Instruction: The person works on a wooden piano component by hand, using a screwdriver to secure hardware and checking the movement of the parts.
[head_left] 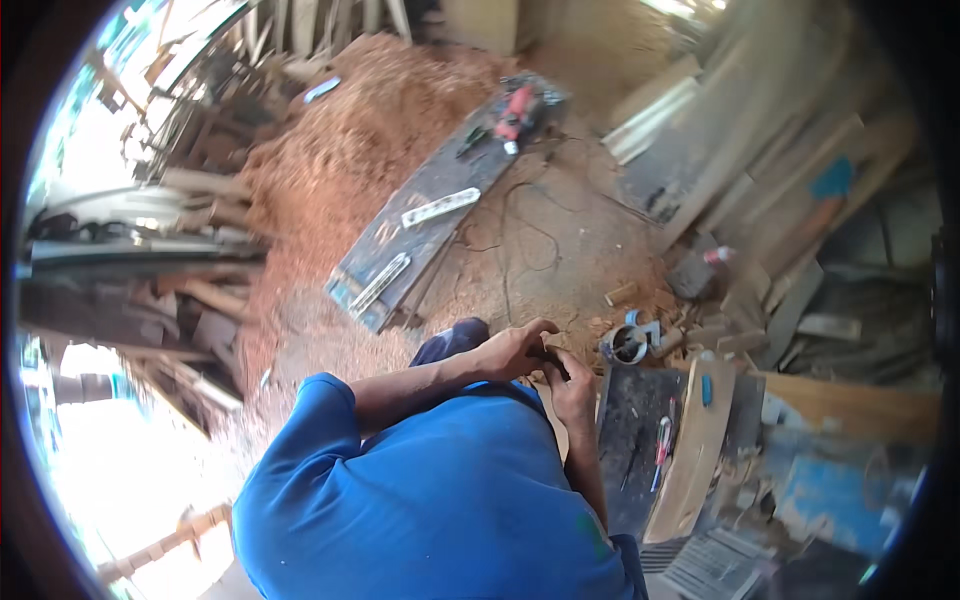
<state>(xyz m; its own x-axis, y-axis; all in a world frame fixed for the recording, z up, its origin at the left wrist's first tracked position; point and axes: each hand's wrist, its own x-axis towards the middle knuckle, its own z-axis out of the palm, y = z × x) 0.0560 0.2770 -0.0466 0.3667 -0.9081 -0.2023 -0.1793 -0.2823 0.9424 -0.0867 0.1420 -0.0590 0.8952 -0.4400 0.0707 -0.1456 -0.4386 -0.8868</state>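
My left hand [512, 350] and my right hand [573, 388] meet in front of my blue shirt. The fingers of both are bent together around a small dark spot, and what they pinch is too small and hidden to name. My left forearm comes across from the left, while the right one runs up from below. Close by on the right, a round container [629, 345] with a blue part beside it stands at the end of a dark bench [625, 420].
On that bench lie a pale plank [690, 460] and a thin red-and-white tool [662, 440]. Ahead, a long dark board [440, 240] carries a red power tool [515, 115] and two pale slotted strips. A cable [507, 250] trails over the ground. Left rises a sawdust heap [340, 130].
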